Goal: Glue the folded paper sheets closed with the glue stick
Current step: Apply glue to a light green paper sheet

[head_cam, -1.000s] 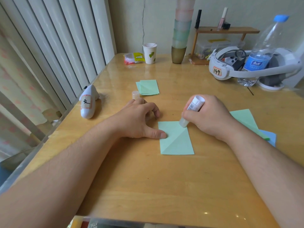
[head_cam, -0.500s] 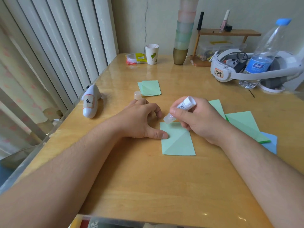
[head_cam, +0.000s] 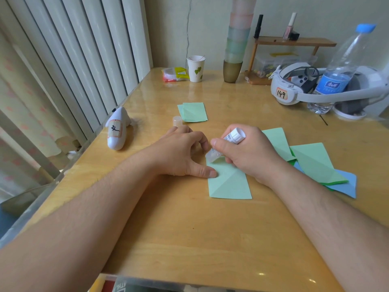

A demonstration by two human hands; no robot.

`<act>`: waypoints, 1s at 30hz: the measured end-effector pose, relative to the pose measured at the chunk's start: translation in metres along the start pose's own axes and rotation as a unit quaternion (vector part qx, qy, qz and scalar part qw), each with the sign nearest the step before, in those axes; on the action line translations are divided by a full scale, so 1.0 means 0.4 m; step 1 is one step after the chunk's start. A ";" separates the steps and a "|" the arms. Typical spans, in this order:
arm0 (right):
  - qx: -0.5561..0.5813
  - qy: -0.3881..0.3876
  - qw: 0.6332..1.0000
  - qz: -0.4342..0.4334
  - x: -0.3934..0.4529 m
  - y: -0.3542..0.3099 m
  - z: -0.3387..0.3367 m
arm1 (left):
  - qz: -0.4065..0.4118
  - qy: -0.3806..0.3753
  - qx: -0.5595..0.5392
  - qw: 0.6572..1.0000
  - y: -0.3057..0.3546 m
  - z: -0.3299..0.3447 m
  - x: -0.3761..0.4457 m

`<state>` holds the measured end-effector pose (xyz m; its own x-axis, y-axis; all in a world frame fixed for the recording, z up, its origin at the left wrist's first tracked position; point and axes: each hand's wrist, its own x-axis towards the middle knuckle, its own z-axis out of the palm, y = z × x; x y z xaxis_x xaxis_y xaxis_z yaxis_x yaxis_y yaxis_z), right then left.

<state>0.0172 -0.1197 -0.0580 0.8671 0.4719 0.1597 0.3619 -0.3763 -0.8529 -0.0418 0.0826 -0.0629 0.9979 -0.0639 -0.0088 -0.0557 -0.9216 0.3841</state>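
Folded green sheet (head_cam: 229,182) lies flat on the table (head_cam: 189,239), near centre. Left hand (head_cam: 181,154) — thumb pressing the sheet's left edge, fingers loosely curled, gripping nothing. Right hand (head_cam: 248,152) grips the glue stick (head_cam: 226,144), tilted, tip at the sheet's far-left corner. Unglued sheets (head_cam: 313,163) right — finished stack (head_cam: 192,112) and cap (head_cam: 177,121) farther back.

Water bottle (head_cam: 340,66), paper cup (head_cam: 195,68) on table (head_cam: 189,228).
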 end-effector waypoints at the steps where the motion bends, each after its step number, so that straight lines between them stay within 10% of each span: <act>1: -0.003 -0.002 1.000 0.000 0.000 0.000 0.000 | 0.000 0.000 0.001 1.000 0.001 0.000 0.000; 30: -0.101 0.016 0.994 0.040 -0.016 0.027 -0.110 | -0.002 -0.013 -0.004 1.000 -0.004 -0.002 -0.007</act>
<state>0.0305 -0.1619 -0.0463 0.9054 0.4091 0.1132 0.3493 -0.5663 -0.7465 -0.0445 0.0844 -0.0628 0.9970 -0.0695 -0.0343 -0.0506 -0.9188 0.3915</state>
